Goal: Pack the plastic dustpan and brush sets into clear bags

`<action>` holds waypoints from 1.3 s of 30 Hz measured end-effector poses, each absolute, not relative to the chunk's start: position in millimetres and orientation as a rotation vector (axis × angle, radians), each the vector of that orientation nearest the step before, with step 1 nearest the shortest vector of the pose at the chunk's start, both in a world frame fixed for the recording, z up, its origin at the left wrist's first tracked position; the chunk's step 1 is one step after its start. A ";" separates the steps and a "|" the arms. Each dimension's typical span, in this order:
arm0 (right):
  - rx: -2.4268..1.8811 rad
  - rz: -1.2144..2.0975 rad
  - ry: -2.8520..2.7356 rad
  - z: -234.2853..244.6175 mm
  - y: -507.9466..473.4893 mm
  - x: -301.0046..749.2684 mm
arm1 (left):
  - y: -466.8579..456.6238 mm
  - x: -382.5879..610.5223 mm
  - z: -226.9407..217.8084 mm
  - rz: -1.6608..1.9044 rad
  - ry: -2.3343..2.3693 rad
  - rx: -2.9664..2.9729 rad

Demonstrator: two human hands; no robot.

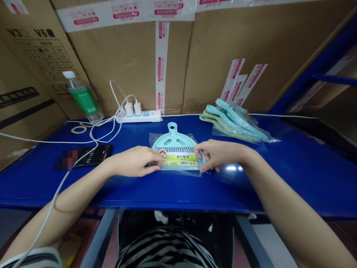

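A light-blue dustpan and brush set [174, 140] lies flat on the blue table in a clear plastic bag, its ringed handle pointing away from me. Across its near half is a yellow-green label card [180, 160]; a row of dark bristles shows just above it. My left hand [136, 160] grips the left edge of the package with thumb and curled fingers. On the opposite side, my right hand [216, 154] pinches the package's right edge, hiding that corner. Farther right lie several bagged dustpan sets [237, 121], blue and green, overlapping in a pile.
A white power strip [142, 116] with two chargers stands against the cardboard boxes [125, 63] at the back. White cables cross the left side, over a phone [93, 155] and my left forearm. A water bottle [83, 98] and a coiled ring [79, 129] are at the back left.
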State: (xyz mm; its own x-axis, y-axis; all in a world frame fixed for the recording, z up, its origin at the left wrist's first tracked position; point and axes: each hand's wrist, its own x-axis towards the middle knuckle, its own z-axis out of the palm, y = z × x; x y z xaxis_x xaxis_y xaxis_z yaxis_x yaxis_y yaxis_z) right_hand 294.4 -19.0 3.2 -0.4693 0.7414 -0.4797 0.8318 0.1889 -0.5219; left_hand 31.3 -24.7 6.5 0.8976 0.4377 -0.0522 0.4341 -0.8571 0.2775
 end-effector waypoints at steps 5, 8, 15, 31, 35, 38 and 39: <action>1.515 -1.191 2.316 4.5 -19.0 293.9 | -24.1 32.8 8.9 -0.052 0.818 2.720; 1.532 -1.151 2.304 7.7 -20.8 292.9 | -26.0 35.1 9.1 -0.082 0.919 2.719; 1.431 -0.568 2.585 9.3 -24.7 292.8 | -31.4 41.5 8.4 -0.170 1.069 2.808; 1.332 -0.673 2.638 9.4 -28.0 290.5 | -34.0 46.7 5.5 -0.313 1.243 2.865; 1.353 -0.744 2.652 7.1 -25.9 287.8 | -33.2 46.9 3.6 -0.304 1.268 2.856; 1.370 -0.835 2.638 6.9 -25.1 287.6 | -30.5 47.3 0.4 -0.278 1.322 2.858; 1.376 -0.879 2.631 6.6 -24.9 287.7 | -29.3 47.4 -0.6 -0.264 1.354 2.853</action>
